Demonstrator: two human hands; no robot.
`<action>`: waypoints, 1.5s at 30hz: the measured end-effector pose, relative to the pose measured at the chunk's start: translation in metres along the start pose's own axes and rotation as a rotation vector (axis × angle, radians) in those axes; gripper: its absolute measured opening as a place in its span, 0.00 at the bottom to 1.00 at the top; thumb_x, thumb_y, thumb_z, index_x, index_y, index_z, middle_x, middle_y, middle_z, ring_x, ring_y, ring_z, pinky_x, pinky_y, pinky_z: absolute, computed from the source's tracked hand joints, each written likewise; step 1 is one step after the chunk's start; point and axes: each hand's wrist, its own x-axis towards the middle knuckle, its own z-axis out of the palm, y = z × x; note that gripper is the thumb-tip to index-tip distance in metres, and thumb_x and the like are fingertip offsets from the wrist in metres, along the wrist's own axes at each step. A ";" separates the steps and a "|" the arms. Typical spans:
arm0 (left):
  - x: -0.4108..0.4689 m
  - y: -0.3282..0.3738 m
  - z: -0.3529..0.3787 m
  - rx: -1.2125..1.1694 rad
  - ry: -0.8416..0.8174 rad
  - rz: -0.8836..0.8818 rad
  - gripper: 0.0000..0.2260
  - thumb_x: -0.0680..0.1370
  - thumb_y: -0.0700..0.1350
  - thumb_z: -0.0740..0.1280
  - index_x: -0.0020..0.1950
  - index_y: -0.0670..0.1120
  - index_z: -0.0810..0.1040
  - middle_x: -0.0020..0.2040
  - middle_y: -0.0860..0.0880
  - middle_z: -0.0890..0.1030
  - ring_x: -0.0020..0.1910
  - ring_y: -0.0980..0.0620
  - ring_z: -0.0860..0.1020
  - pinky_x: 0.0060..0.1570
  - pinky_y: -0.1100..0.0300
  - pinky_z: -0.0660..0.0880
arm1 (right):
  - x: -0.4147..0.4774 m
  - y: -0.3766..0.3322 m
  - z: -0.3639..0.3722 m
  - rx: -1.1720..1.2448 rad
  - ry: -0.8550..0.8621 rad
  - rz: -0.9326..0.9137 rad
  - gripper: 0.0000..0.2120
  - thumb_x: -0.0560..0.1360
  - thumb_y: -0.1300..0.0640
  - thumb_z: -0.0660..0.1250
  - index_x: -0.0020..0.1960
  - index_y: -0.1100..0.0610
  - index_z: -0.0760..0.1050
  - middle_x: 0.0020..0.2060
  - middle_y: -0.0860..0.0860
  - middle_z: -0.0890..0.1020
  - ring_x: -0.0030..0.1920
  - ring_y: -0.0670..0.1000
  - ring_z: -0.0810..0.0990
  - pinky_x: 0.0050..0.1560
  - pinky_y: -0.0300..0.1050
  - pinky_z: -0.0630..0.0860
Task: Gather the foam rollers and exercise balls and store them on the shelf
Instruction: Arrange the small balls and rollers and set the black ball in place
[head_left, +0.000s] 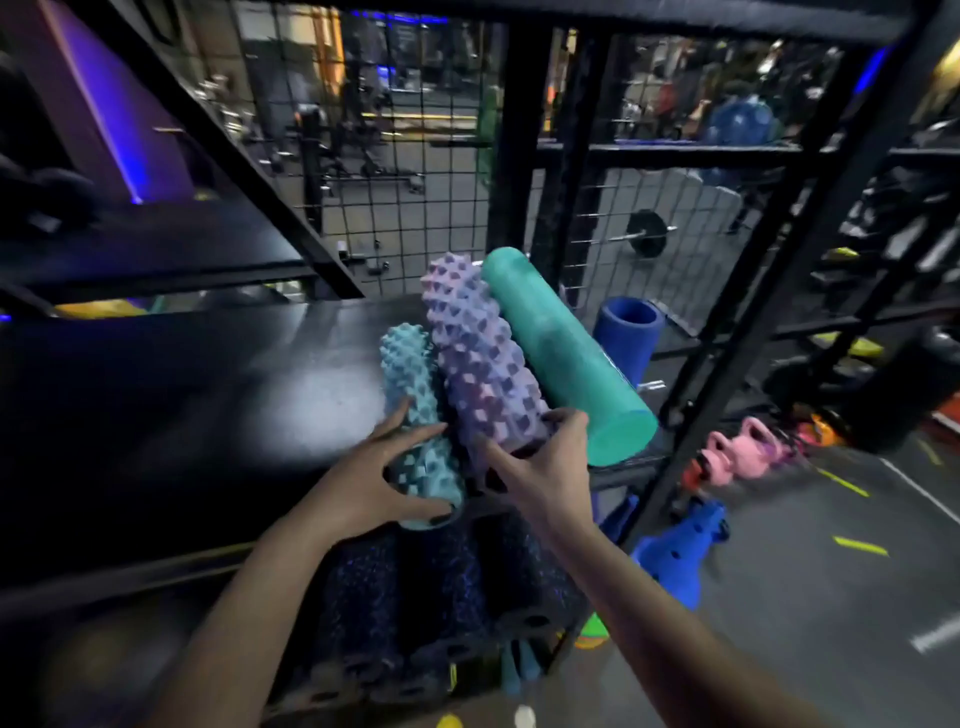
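Note:
Three foam rollers lie side by side on the black shelf board (218, 395), pointing away from me. My left hand (382, 475) grips the near end of the light-blue knobbed roller (415, 410). My right hand (540, 467) grips the near end of the purple knobbed roller (478, 353). A smooth teal roller (561, 353) rests against the purple one on the right, its near end over the shelf's front edge. Several dark speckled rollers (431, 597) are stacked on the level below my hands.
Black rack posts (748, 312) and a wire mesh back panel (405, 156) enclose the shelf. A blue foam cylinder (628, 338) stands behind the mesh. Pink kettlebells (743, 447) and a blue object (680, 551) lie on the floor at right.

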 end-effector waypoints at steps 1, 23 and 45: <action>-0.002 0.001 0.003 -0.022 0.016 -0.016 0.42 0.63 0.56 0.84 0.73 0.68 0.69 0.81 0.66 0.48 0.72 0.80 0.50 0.68 0.79 0.56 | 0.003 0.000 -0.003 0.043 -0.007 0.019 0.35 0.63 0.36 0.79 0.56 0.52 0.64 0.53 0.51 0.74 0.50 0.50 0.76 0.50 0.47 0.74; -0.021 0.100 -0.028 -1.013 0.533 -0.414 0.14 0.73 0.51 0.76 0.53 0.44 0.85 0.51 0.41 0.87 0.41 0.45 0.86 0.45 0.53 0.83 | 0.031 -0.035 -0.071 -0.037 -0.233 -0.325 0.42 0.72 0.34 0.72 0.77 0.52 0.61 0.68 0.49 0.77 0.66 0.47 0.76 0.65 0.45 0.72; -0.027 0.017 -0.071 -0.967 0.454 -0.409 0.24 0.66 0.52 0.81 0.55 0.38 0.85 0.49 0.37 0.86 0.43 0.41 0.84 0.48 0.49 0.81 | 0.040 -0.049 -0.065 0.433 0.006 0.203 0.26 0.68 0.44 0.77 0.63 0.52 0.81 0.51 0.52 0.84 0.49 0.56 0.85 0.47 0.63 0.84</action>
